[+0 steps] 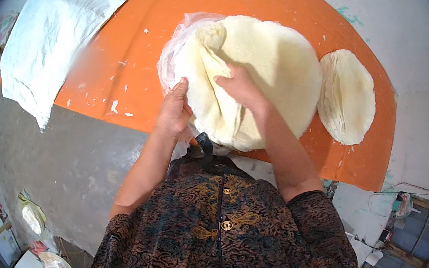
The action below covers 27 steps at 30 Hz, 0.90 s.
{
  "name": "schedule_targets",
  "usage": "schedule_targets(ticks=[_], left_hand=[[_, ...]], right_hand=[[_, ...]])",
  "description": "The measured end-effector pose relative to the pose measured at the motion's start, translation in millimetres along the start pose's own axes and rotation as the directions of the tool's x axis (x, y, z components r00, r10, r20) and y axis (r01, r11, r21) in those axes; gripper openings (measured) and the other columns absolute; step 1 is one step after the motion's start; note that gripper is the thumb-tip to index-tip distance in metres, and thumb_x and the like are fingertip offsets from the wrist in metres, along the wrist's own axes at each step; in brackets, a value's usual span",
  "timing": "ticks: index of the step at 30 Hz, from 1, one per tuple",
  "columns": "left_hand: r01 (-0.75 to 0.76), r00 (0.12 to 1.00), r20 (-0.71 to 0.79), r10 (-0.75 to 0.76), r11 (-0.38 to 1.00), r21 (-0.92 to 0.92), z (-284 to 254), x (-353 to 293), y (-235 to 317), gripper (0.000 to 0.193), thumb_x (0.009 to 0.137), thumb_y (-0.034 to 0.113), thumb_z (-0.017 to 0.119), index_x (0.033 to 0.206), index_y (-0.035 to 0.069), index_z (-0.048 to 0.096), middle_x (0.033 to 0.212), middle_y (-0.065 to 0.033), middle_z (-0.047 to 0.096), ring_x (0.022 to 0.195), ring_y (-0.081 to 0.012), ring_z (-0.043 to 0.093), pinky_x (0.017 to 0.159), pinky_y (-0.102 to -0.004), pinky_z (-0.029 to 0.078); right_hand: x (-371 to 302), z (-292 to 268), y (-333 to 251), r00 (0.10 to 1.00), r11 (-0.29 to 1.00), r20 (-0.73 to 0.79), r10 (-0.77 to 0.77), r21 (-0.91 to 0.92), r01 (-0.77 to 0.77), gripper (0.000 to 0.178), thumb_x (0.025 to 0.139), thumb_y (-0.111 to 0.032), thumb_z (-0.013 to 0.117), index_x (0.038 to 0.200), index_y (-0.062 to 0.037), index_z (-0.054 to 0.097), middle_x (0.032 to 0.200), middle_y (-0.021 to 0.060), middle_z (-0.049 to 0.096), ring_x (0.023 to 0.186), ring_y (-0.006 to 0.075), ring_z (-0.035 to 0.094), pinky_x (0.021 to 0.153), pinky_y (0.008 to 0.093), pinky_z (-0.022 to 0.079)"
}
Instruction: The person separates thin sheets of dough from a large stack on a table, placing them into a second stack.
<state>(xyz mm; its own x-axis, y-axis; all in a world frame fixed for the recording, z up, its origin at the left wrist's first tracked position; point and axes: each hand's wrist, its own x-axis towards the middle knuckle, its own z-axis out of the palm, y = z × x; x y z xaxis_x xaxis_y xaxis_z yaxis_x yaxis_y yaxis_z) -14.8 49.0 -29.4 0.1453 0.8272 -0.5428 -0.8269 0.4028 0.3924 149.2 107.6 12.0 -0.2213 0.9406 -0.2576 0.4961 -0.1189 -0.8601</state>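
Observation:
A large, pale cream stack of thin round flatbreads (pixel 281 78) lies in front of me on a crumpled clear plastic bag (pixel 169 57). The top sheet's left part is raised into a long fold (pixel 211 57). My right hand (pixel 243 89) reaches across the stack and grips this fold between thumb and fingers. At the stack's left edge, my left hand (pixel 175 111) has its thumb up against the rim, pinching it, with its fingers partly hidden beneath. A smaller folded pile of flatbread (pixel 346 97) sits to the right, close to the large stack.
An orange-covered table (pixel 121 62), dotted with white crumbs, carries everything. A white cloth or sack (pixel 54 31) hangs over its left edge. A dark strap (pixel 204 143) shows at the near edge by my clothing. Grey floor (pixel 75 159) lies to the left; a tiled window (pixel 409 241) is at lower right.

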Motion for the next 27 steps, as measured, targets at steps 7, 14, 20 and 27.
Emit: schedule_targets(ticks=[7, 14, 20, 27], left_hand=[[-0.101, 0.994, 0.043, 0.097, 0.989, 0.107, 23, -14, -2, 0.032, 0.09, 0.018, 0.062, 0.115, 0.001, 0.054, 0.11, -0.0101, 0.063, 0.096, -0.0191, 0.061, 0.083, -0.0322, 0.051], [-0.135, 0.989, 0.087, 0.119, 0.968, 0.209, 49, -21, -1, 0.035, 0.084, 0.006, 0.066, 0.115, -0.003, 0.052, 0.109, -0.0121, 0.062, 0.095, -0.0192, 0.061, 0.084, -0.0322, 0.05], [-0.168, 0.983, 0.113, 0.141, 0.943, 0.286, 53, -17, -4, 0.036, 0.084, 0.003, 0.066, 0.117, -0.004, 0.051, 0.11, -0.0128, 0.062, 0.096, -0.0189, 0.061, 0.084, -0.0311, 0.05], [-0.127, 0.989, 0.104, 0.104, 0.961, 0.246, 47, -16, -1, 0.038, 0.084, 0.004, 0.067, 0.117, -0.004, 0.05, 0.11, -0.0133, 0.062, 0.097, -0.0199, 0.061, 0.083, -0.032, 0.051]], right_hand=[[-9, -4, -1, 0.992, 0.942, 0.113, 0.064, 0.322, -0.098, 0.035, 0.086, -0.011, 0.059, 0.116, 0.0055, 0.055, 0.101, 0.0109, 0.065, 0.088, 0.016, 0.063, 0.077, 0.0308, 0.051], [-14, -17, -17, 0.994, 0.94, 0.104, -0.036, 0.341, -0.002, 0.033, 0.089, -0.016, 0.059, 0.114, 0.0066, 0.055, 0.1, 0.0092, 0.064, 0.087, 0.012, 0.06, 0.077, 0.0278, 0.05], [-13, -15, -9, 0.986, 0.916, 0.149, -0.074, 0.4, 0.008, 0.039, 0.091, -0.024, 0.06, 0.116, 0.0057, 0.054, 0.101, 0.0068, 0.062, 0.089, 0.0104, 0.057, 0.078, 0.0273, 0.049], [-18, -24, -15, 0.95, 0.945, 0.303, -0.079, 0.326, -0.025, 0.04, 0.091, -0.023, 0.061, 0.119, 0.0033, 0.053, 0.101, 0.0059, 0.062, 0.09, 0.0107, 0.057, 0.079, 0.0271, 0.048]])
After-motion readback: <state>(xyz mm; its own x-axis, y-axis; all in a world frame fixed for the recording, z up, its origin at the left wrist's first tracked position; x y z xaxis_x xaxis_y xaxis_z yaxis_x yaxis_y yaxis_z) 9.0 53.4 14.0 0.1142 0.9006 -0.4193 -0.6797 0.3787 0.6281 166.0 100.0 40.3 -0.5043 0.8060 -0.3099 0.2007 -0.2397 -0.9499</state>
